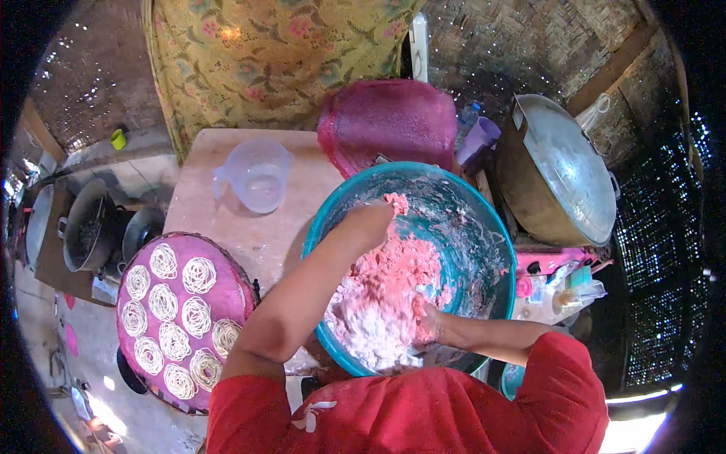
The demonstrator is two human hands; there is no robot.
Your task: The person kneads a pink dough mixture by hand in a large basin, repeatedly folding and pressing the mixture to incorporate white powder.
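A large teal basin holds crumbly pink dough, with a heap of white flour along its near left side. My left hand is over the far part of the basin, curled round a clump of the pink dough at its fingers. Low on the right of the mixture, my right hand presses into it. Dough coats that hand's fingers and partly hides them. Streaks of flour and dough cling to the basin's inner wall.
Left of me, a round pink tray bears several coiled noodle nests. A clear measuring jug stands on the wooden table. Behind the basin lies a pink mesh sheet. A big lidded pot and a purple cup are at right.
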